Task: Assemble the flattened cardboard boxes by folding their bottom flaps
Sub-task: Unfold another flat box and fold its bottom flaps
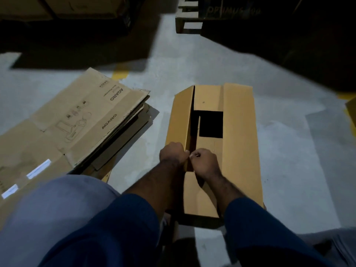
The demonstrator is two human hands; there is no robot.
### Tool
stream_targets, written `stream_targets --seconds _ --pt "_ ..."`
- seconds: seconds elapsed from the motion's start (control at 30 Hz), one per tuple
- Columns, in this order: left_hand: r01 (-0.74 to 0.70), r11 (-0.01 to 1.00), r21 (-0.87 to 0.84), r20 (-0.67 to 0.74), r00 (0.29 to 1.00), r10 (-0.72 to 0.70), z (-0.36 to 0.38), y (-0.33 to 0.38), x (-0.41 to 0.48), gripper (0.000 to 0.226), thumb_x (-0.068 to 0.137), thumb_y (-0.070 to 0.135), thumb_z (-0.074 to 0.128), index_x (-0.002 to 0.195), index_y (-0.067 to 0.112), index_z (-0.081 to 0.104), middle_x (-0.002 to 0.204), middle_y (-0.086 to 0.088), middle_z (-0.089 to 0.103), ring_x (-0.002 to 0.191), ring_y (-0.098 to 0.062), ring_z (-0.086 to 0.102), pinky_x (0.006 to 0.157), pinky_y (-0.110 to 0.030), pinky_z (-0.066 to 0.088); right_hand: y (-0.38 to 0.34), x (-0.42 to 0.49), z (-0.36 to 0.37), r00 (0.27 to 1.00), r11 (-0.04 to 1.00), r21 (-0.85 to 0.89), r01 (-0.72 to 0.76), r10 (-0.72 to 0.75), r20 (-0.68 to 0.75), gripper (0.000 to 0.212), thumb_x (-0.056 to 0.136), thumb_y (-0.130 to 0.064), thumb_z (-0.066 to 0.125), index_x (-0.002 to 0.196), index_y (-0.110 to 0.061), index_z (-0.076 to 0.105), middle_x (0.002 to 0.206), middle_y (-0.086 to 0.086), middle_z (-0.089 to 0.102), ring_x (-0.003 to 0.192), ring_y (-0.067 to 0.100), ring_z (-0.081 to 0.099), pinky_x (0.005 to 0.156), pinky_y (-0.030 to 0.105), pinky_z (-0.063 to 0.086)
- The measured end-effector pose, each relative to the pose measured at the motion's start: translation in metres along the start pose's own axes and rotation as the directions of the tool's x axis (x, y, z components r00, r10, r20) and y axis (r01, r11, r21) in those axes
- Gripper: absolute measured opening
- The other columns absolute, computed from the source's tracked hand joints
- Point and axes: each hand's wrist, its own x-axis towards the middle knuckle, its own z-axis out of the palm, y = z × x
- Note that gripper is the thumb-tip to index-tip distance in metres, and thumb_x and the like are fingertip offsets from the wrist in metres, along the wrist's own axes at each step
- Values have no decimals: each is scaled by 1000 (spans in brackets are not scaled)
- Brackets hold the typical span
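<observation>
**Box on the floor, flaps partly folded, both hands at the left flap**

The box (238, 135) stands on the grey floor (289, 160), directly ahead of the person, with its flap side up. It is plain tan cardboard, long and narrow, running away from the camera.

Flap condition:
- The right long flap (238, 120) lies flat across the opening.
- The left long flap (182, 116) stands tilted upward, not laid down.
- The far short flap (208, 99) is folded in and lies below the long flaps.
- The near short flap (198, 193) is also folded in.
- Between the short flaps a dark rectangular gap shows the box interior.

Hand condition:
- The left hand (172, 153) is closed in a fist around the near end of the left flap, gripping its edge.
- The right hand (204, 161) is curled, fingers pinched at the same flap edge, just beside the left hand. Both hands touch the flap.

Both forearms are bare below dark blue sleeves (260, 228).

To the left of the box, well apart from it, a stack (86, 120) of flattened printed boxes lies on the floor. A pallet (189, 18) stands in the dim background.
</observation>
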Motion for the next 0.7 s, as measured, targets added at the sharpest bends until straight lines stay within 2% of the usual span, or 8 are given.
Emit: stream_targets --seconds 0.1,0.2,0.3,0.47,0.5,0.57,0.63,0.7 --pt "-15 999 29 -13 1000 16 -15 13 30 37 102 40 52 118 10 68 117 -14 66 108 -35 65 84 -41 53 -22 42 -4 999 996 -84 41 -41 -6 21 98 -33 60 80 -24 67 84 -4 68 74 13 64 61 28 53" --pt "-4 1000 28 -22 1000 4 -29 18 59 32 100 31 52 116 8 68 117 -15 67 107 -36 65 83 -41 54 -37 80 -9 999 986 -161 54 -54 6 16 96 -27 59 82 -25 66 84 -5 67 76 14 64 68 35 59" --pt "-26 999 39 -40 999 28 -40 25 89 29 100 26 51 116 8 67 117 -15 66 106 -36 66 84 -43 55 -48 114 -14 997 971 -227 80 -81 7 18 96 -25 55 85 -24 67 84 -2 68 74 17 66 66 37 61" --pt "-63 997 42 -52 997 65 -55 35 136 28 100 17 49 121 9 65 124 -14 65 113 -35 64 85 -43 53 -68 159 -17 990 928 -354 117 -137 -31 19 98 -29 47 95 -23 64 88 0 66 74 22 65 60 33 57" --pt "-79 997 19 -29 996 79 -55 37 141 25 99 15 51 117 8 67 122 -14 66 111 -35 65 84 -42 54 -70 166 -18 989 920 -373 119 -144 -42 20 97 -29 46 99 -22 65 92 1 66 77 23 65 62 33 56" --pt "-114 992 -49 22 993 115 -53 40 152 11 93 11 57 92 8 67 106 -14 70 100 -35 70 82 -40 59 -72 183 -18 987 912 -393 119 -152 -52 25 96 -28 46 107 -20 67 101 5 67 85 26 65 68 33 54" --pt "-126 988 -92 45 990 130 -49 38 159 19 86 6 61 69 13 55 79 -10 66 85 -34 72 76 -42 63 -70 196 -18 991 908 -404 113 -135 -26 26 97 -27 48 112 -17 67 107 8 67 91 28 64 73 33 53" --pt "-125 984 -124 41 991 131 -44 34 163 23 81 3 61 63 14 52 72 -10 64 69 -30 70 67 -41 63 -65 204 -14 992 918 -377 124 -125 22 24 98 -26 47 109 -14 65 108 10 67 90 26 61 69 31 47"
